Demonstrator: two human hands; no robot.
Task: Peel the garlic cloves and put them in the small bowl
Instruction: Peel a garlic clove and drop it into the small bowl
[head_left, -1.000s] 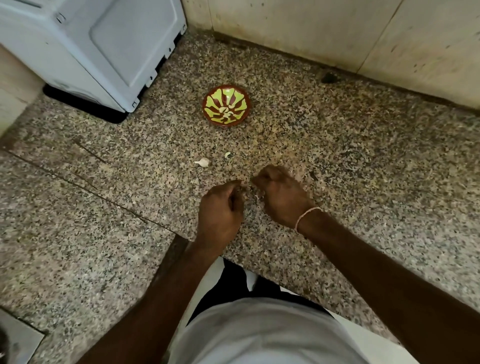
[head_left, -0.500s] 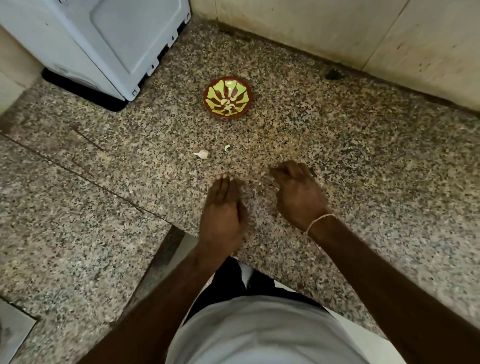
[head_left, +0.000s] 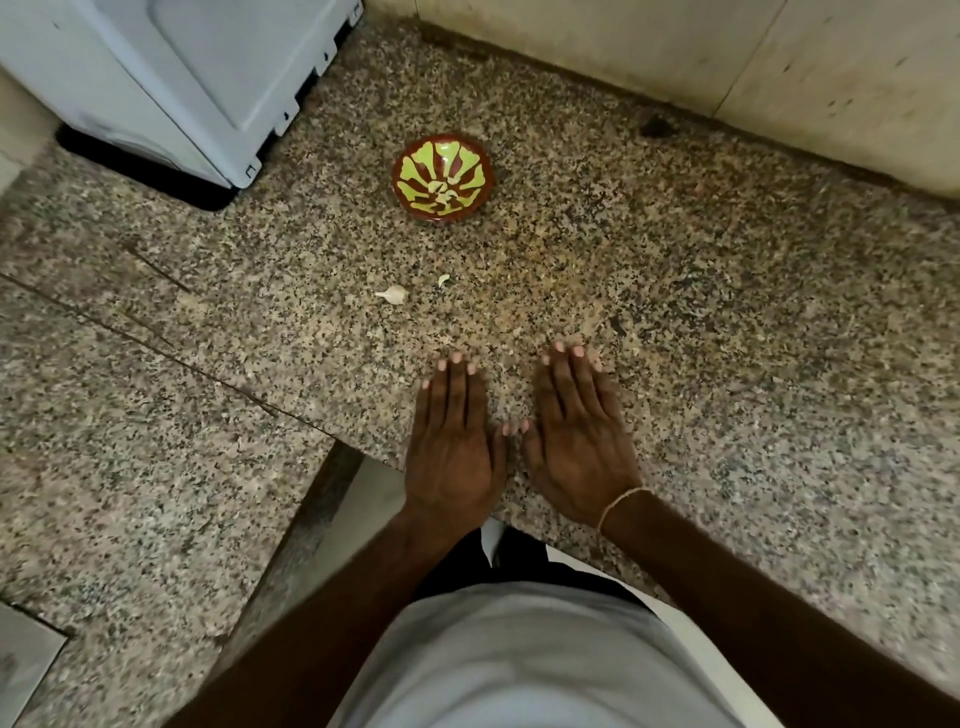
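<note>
Looking down from the head view, closest in is the person's pale shirt (head_left: 524, 660) with both forearms reaching out over the speckled granite bench (head_left: 727, 364). The left hand (head_left: 453, 447) lies palm down near the bench's front edge, fingers straight and together, so that grip is fully open and holds nothing. The right hand (head_left: 579, 441) is just beside it, also palm down and flat, fingers straight, nothing held either; the two thumb tips nearly meet between the hands. A thin thread bracelet (head_left: 618, 503) sits on the right wrist. A few tiny pale flecks, maybe bits of skin, lie around the fingertips, too small to tell for sure. Further out, an unpeeled-looking garlic clove (head_left: 393, 294) lies on the bench, well apart from the hands, with a smaller pale scrap (head_left: 443, 280) just to its right. Beyond those is the small bowl (head_left: 443, 178), red-brown with a green pattern, upright, with some pale pieces at its middle that look like garlic. At far left is a white appliance (head_left: 171, 73), and a tiled wall (head_left: 675, 57) runs along the back.
</note>
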